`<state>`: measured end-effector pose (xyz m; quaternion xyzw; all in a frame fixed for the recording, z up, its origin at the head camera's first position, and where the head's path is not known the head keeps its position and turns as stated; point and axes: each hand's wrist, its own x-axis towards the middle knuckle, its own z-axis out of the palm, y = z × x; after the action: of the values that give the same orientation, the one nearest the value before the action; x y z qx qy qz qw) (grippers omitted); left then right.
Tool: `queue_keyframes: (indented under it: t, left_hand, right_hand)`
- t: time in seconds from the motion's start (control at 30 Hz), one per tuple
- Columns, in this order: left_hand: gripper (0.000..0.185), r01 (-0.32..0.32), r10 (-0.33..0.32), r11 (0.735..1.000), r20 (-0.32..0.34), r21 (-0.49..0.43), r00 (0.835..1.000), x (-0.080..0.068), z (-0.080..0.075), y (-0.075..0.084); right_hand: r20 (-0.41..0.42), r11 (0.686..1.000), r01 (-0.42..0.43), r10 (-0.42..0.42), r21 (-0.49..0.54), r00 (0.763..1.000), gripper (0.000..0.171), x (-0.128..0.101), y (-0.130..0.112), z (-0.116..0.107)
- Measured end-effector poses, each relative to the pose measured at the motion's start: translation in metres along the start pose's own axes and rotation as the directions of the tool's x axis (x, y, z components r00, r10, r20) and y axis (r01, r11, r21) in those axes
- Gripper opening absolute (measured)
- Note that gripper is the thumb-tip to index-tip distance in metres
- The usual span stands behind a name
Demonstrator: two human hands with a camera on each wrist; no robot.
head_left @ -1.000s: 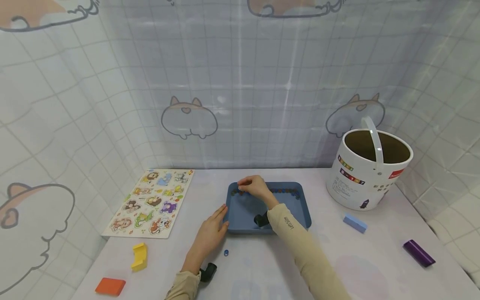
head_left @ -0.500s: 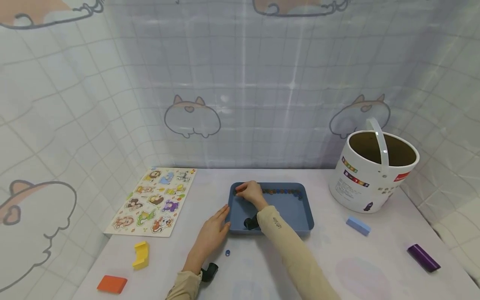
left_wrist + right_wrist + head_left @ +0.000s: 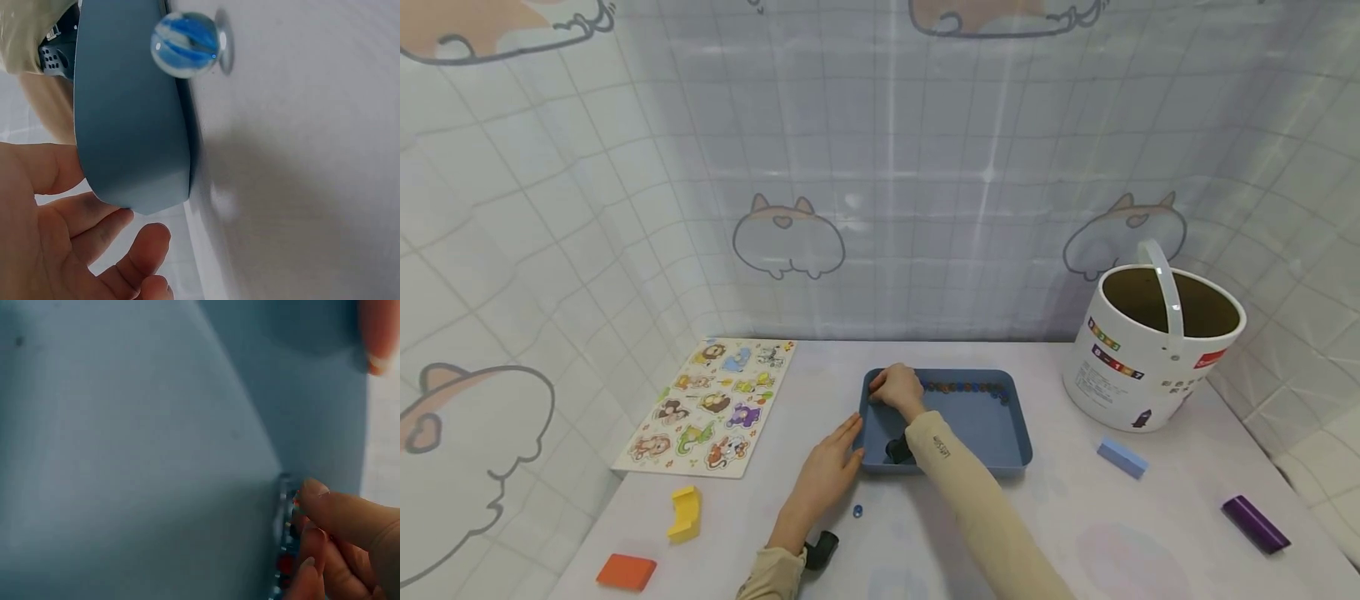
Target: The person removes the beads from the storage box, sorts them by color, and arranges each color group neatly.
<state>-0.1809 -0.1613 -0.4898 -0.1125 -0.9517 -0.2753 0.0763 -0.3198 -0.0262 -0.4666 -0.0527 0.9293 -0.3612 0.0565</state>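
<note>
A blue rectangular tray lies on the table, with a row of small coloured marbles along its far wall. My right hand reaches into the far left corner, thumb and fingers pinching a marble at the end of that row in the right wrist view; the fingertips mostly cover it. My left hand rests against the tray's left wall with its fingers extended, and in the left wrist view they touch the wall. A loose blue-and-white glass marble lies on the table just in front of the tray.
An animal puzzle board lies at the left, with a yellow block and an orange block nearer. On the right stand a white handled bucket, a light blue block and a purple block.
My right hand has moved left and lower into the tray's far left corner, its fingers drawing closer together. The left hand has stayed at the tray's left wall.
</note>
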Motion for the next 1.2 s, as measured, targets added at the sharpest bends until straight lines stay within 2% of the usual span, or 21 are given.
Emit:
queue_keyframes:
  t: [0.1, 0.2, 0.4, 0.53, 0.87, 1.1, 1.2]
  left_hand:
    - [0.051, -0.007, 0.007, 1.000, 0.005, -0.002, 1.000, 0.000, 0.000, 0.001]
    - [0.052, -0.011, 0.011, 1.000, 0.009, -0.011, 1.000, 0.000, -0.001, 0.001]
    - [0.052, -0.005, 0.006, 1.000, 0.016, -0.007, 1.000, 0.000, -0.001, 0.000]
    - [0.052, -0.008, 0.009, 1.000, 0.014, -0.026, 1.000, 0.000, -0.002, 0.000]
    - [0.053, -0.024, 0.024, 1.000, 0.012, -0.019, 1.000, 0.000, -0.001, -0.005]
    - [0.053, -0.019, 0.019, 0.999, 0.001, -0.026, 1.000, 0.001, -0.002, -0.006]
    - [0.051, -0.021, 0.021, 1.000, -0.005, -0.015, 1.000, 0.000, -0.002, -0.006]
  right_hand:
    - [0.014, 0.999, 0.019, -0.019, 0.046, 1.000, 0.012, -0.001, -0.001, -0.010]
    - [0.036, 0.989, 0.049, -0.055, 0.143, 0.998, 0.014, -0.004, -0.006, -0.024]
    - [0.094, 0.935, 0.083, -0.122, 0.345, 0.988, 0.020, -0.016, -0.019, -0.049]
    - [0.116, 0.910, 0.098, -0.157, 0.402, 0.981, 0.019, -0.026, -0.021, -0.056]
    - [0.157, 0.860, 0.156, -0.262, 0.486, 0.952, 0.021, -0.078, -0.010, -0.058]
    - [0.162, 0.845, 0.228, -0.343, 0.484, 0.925, 0.021, -0.110, -0.002, -0.043]
    - [0.175, 0.834, 0.227, -0.356, 0.503, 0.918, 0.020, -0.123, 0.000, -0.037]
